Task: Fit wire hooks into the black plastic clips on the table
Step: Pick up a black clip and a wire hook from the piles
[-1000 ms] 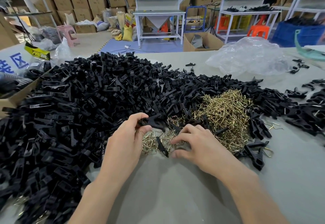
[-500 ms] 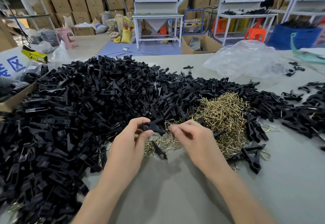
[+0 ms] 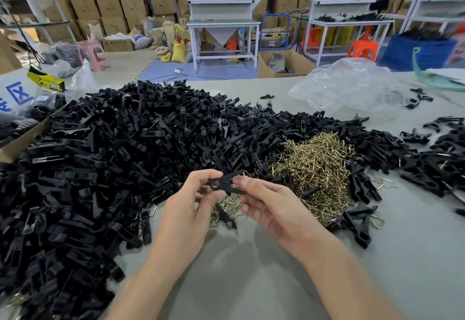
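**One clip held up between both hands, ready for fitting**

The left hand [image 3: 186,209] has its grip closed on a single black clip [image 3: 222,184]. Thumb and fingertips pinch the ringed end, so the forked end faces the other hand. The right hand [image 3: 276,209] is closed in a pinch at that forked end; whether it also holds anything to fit in is too small to tell. The clip is raised off the tabletop [image 3: 251,282], over its middle toward the near edge, probably so both hands can line the parts up. Just beyond lies the pile of wire hooks [image 3: 317,168], within easy reach. The heap of loose clips [image 3: 113,156] spreads toward the left edge.
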